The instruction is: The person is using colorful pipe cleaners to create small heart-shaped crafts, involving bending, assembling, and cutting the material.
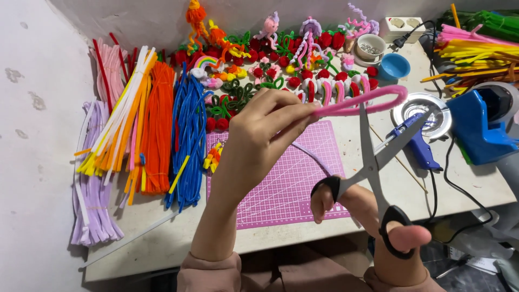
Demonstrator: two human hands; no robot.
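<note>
Fuzzy pink pipe cleaner (pixel 361 103), scissors (pixel 373 167) with shiny metal blades and matt black plastic handles, matt pink cutting mat (pixel 281 184).

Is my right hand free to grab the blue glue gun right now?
Probably not: the right hand has fingers through the open scissors, blades around the pink pipe cleaner. The glue gun lies unobstructed nearby.

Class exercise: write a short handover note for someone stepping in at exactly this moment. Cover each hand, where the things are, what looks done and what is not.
Left hand: pinches a folded pink pipe cleaner above the pink cutting mat.
Right hand: holds grey scissors, blades open around the pipe cleaner near its looped end.
Done: many finished pipe-cleaner flowers stand along the wall.
Left: the pipe cleaner is not yet cut.
Nearby: blue glue gun to the right, bundles of orange and blue pipe cleaners to the left.
</note>
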